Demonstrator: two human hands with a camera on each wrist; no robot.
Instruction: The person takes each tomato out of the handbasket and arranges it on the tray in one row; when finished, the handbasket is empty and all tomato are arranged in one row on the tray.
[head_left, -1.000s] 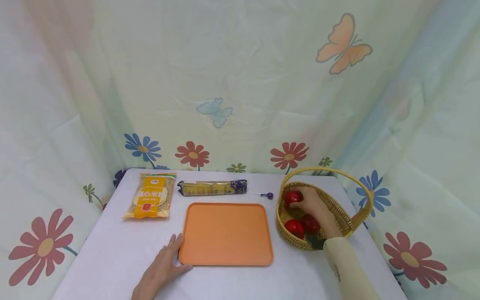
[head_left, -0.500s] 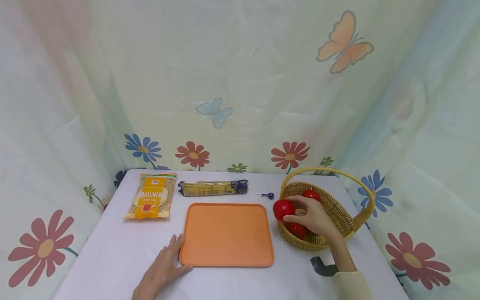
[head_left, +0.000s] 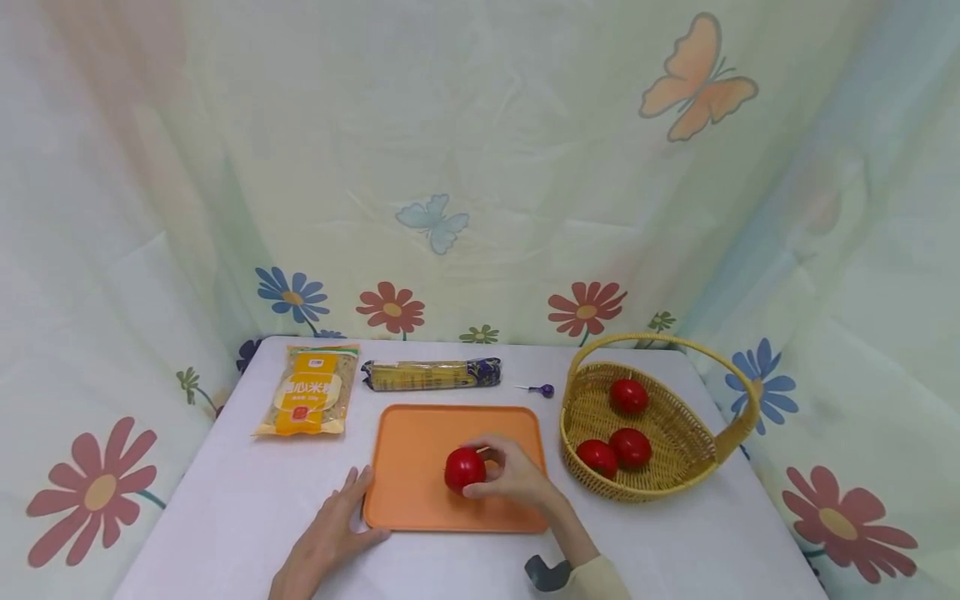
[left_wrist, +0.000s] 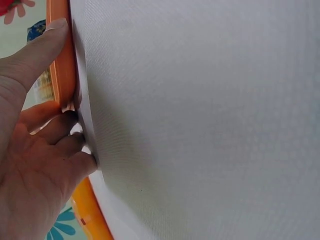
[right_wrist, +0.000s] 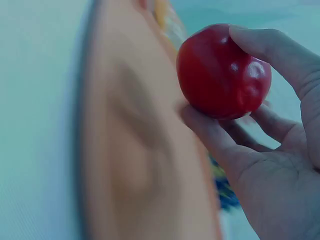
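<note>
The right hand (head_left: 517, 477) has carried a red tomato (head_left: 465, 468) out of the wicker basket (head_left: 693, 454) to just above the orange tray (head_left: 420, 433), fingers (right_wrist: 280, 50) curled round it, while the left hand (head_left: 330, 537) lies open against the tray's near-left corner on the bench (head_left: 225, 500); the yellow packet's (head_left: 309, 402) writing is unreadable.

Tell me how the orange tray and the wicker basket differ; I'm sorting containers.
The orange tray is flat, smooth and rectangular; the wicker basket is deep, woven, rounded, with an arched handle. The tray has one tomato over it, gripped by the right hand; the basket holds three. Both sit on the table.
</note>
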